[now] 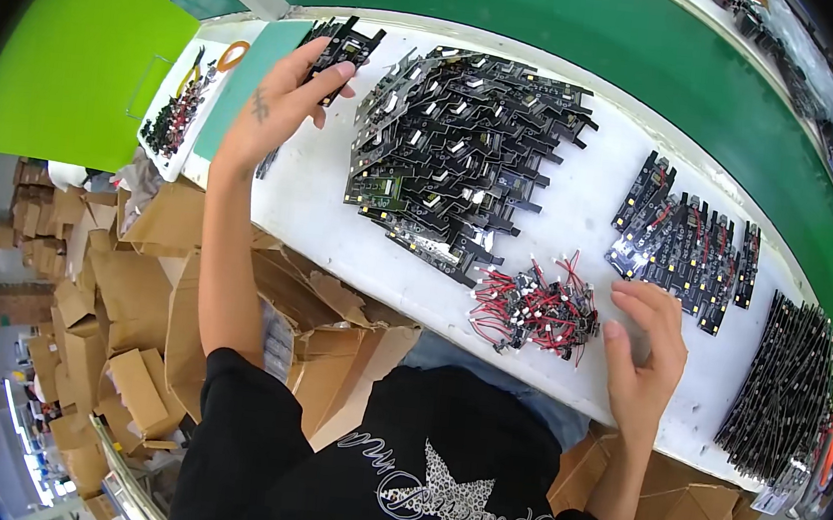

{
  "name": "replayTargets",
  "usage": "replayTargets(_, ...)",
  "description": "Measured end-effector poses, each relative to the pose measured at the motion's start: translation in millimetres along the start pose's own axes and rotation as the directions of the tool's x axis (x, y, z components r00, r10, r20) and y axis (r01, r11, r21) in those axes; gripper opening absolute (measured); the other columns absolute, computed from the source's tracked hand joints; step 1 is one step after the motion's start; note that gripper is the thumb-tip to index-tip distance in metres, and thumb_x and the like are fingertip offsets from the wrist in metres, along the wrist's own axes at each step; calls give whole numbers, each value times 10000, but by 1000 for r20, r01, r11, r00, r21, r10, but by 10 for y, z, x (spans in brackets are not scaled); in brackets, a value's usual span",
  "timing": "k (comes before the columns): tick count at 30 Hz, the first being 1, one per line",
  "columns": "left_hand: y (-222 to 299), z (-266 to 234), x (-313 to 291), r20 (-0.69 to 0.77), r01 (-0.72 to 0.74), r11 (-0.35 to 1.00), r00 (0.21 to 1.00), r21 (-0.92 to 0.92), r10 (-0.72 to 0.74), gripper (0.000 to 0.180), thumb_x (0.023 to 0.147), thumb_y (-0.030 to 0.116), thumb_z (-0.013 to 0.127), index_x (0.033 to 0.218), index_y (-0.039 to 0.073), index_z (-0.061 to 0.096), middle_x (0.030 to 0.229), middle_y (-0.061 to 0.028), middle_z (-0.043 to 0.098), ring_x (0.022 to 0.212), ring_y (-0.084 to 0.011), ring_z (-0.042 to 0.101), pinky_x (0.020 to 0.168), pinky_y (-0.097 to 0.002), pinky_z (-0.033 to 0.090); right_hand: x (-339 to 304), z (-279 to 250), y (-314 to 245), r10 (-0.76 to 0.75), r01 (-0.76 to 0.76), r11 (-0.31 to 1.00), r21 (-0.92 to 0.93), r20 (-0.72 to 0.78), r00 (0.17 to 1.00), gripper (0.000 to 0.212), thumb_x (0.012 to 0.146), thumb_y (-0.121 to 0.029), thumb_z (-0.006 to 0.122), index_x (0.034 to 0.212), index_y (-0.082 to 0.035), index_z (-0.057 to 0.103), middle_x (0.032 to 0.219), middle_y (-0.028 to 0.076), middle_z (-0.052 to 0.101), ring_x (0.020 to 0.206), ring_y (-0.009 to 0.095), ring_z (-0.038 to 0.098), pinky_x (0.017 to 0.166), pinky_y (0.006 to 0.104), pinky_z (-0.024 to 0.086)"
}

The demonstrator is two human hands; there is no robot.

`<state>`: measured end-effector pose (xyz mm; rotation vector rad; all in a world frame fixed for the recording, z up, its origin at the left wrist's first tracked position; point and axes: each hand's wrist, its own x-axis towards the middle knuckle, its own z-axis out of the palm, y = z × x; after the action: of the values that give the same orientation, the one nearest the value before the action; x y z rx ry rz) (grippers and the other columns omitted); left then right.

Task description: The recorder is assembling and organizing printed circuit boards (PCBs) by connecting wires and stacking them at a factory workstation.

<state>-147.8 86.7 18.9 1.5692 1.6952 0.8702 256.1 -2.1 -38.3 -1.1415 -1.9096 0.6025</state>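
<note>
Large, pale cursive lettering (400,487) runs across the chest of the person's black T-shirt (344,494), on both sides of a leopard-print star (458,500). Fine whitish marks dot the heaped black circuit boards (457,154) on the desk (318,185), too small to read. Any print on the small white label (770,500) at lower right is illegible.

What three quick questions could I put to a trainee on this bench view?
1. Which hand holds a black circuit board?
2. True or false: the right hand is open beside the heap of red-wired parts.
3. What lies at the right end of the white bench: A) orange ring, B) thin black strips, C) tray of small parts?

Key: 1. The left hand. 2. True. 3. B.
</note>
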Motion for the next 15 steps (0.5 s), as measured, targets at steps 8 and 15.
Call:
replayTargets(8, -8, -75, -80, 172, -34, 983, 983, -183, 66, 274, 910, 94, 629, 1177, 49, 584, 1020, -26, 635, 955, -106, 614, 681, -257, 558, 1, -25, -16, 38, -38, 999, -3, 2, 999, 264, 741, 48, 700, 1001, 14, 681, 1067, 139, 682, 1032, 317, 606, 938, 404, 453)
replayTargets(15, 26, 125, -30, 166, -60, 985, 982, -162, 87, 323, 914, 153, 660, 1227, 85, 617, 1189, -31, 631, 1062, -140, 592, 741, -289, 563, -42, -99, -12, 53, -54, 998, -32, -17, 998, 258, 744, 48, 698, 999, 17, 680, 1056, 143, 684, 1020, 317, 612, 930, 397, 453)
